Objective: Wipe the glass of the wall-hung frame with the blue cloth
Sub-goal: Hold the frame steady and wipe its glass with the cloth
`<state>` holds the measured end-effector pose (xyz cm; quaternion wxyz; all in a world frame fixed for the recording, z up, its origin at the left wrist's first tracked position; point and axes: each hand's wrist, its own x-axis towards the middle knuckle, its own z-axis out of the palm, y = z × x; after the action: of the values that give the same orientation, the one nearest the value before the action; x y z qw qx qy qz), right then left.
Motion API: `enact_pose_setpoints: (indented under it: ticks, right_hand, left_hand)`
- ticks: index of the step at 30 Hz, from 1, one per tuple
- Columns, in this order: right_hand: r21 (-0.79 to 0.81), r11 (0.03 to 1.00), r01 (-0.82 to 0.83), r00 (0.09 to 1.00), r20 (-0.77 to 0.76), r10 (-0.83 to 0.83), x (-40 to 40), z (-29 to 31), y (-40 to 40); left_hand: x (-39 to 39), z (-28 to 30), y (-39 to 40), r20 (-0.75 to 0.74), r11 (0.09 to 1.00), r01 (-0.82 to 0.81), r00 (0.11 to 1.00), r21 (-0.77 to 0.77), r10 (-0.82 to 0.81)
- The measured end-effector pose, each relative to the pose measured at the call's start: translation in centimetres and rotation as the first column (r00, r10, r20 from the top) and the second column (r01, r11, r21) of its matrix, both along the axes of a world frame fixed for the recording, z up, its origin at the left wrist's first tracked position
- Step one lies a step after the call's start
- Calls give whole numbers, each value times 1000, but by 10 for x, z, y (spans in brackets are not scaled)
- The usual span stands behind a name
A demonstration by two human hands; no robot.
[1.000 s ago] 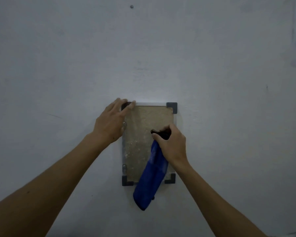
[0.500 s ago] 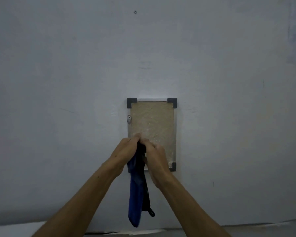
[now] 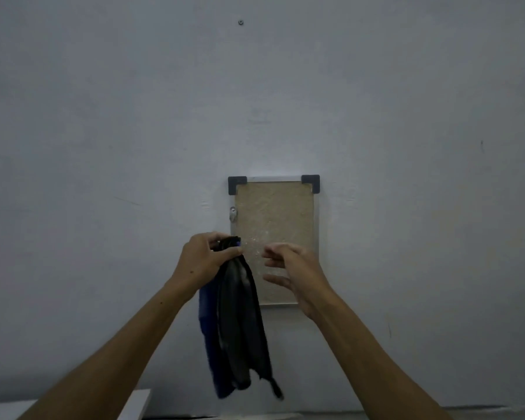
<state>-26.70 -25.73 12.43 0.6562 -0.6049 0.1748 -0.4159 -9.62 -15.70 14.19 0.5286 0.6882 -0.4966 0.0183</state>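
A small upright frame (image 3: 274, 213) with dark corner pieces and smeared, beige-backed glass hangs on the grey wall. My left hand (image 3: 205, 259) grips the top of the blue cloth (image 3: 234, 325), which hangs down long and looks dark on its near side, blue at its left edge. The cloth is in front of the frame's lower left corner and hides it. My right hand (image 3: 294, 268) is beside the cloth, fingers spread and loosely bent, holding nothing, in front of the frame's lower right part.
A small screw (image 3: 240, 23) sticks out of the wall high above the frame. A white surface corner (image 3: 134, 404) shows at the bottom left, and a floor line runs along the bottom edge.
The cloth passed from my right hand to my left. My right hand let go and moved right. I stepped back from the wall, so the frame looks smaller and higher.
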Motion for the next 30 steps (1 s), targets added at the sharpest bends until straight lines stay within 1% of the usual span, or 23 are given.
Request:
enact_pose_setpoints:
  ticks: [1, 3, 5, 7, 8, 9, 11, 13, 14, 16, 18, 19, 20, 23, 24, 26, 29, 30]
  right_hand:
    - [-24, 998, 61, 998, -15, -61, -1, -1, -9]
    - [-78, 986, 148, 988, -41, -151, -7, -1, -23]
    - [-168, 962, 217, 970, -75, -232, -10, -3, -38]
    - [-280, 918, 282, 943, -98, -319, -12, -3, -50]
    - [-353, 878, 324, 919, -103, -381, -11, -2, -57]
    - [-437, 817, 377, 884, -94, -458, -10, -1, -63]
    - [-590, 647, 483, 788, -30, -615, -8, 3, -75]
    - [-672, 494, 551, 699, 48, -714, -5, 8, -83]
    - [-691, 455, 562, 675, 65, -735, -4, 11, -86]
    - [-704, 440, 557, 665, 59, -745, -2, 13, -92]
    - [-701, 444, 559, 670, 67, -739, 0, 13, -97]
    - [-692, 445, 569, 673, 82, -735, -1, 13, -99]
    - [-680, 449, 579, 677, 94, -730, 0, 14, -101]
    - [-660, 474, 584, 689, 94, -719, -5, 16, -109]
    - [-662, 485, 571, 697, 79, -713, -7, 17, -112]
    - [-666, 510, 544, 711, 44, -702, -10, 19, -116]
    - [-675, 550, 492, 727, -28, -686, -16, 27, -123]
    - [-686, 565, 458, 731, -71, -678, -20, 32, -125]
  left_hand:
    - [5, 3, -5, 99, 999, -38, 994, -6, 38]
    - [12, 9, -13, 267, 997, -58, 961, -53, 70]
    - [19, 14, -23, 381, 991, -58, 919, -120, 100]
    - [22, 17, -30, 469, 984, -69, 872, -165, 140]
    - [24, 17, -34, 505, 981, -68, 849, -184, 153]
    - [24, 16, -37, 535, 979, -59, 830, -197, 158]
    - [23, 5, -39, 576, 976, -28, 804, -216, 150]
    - [22, -13, -38, 612, 975, 10, 780, -220, 130]
    - [21, -21, -37, 632, 978, 25, 766, -209, 115]
    - [20, -31, -35, 666, 988, 33, 742, -152, 78]
    - [23, -25, -34, 700, 997, 28, 714, -76, 33]
    - [25, -17, -34, 716, 998, 28, 698, -61, 24]
    - [28, -9, -34, 716, 997, 27, 697, -77, 36]
    - [36, 9, -33, 623, 971, 13, 769, -237, 142]
    - [37, 8, -32, 612, 968, 15, 777, -249, 146]
    - [37, -2, -31, 648, 984, 47, 758, -174, 78]
    - [33, -18, -28, 746, 996, 83, 661, 28, -76]
    - [34, -17, -28, 762, 995, 89, 641, 38, -87]
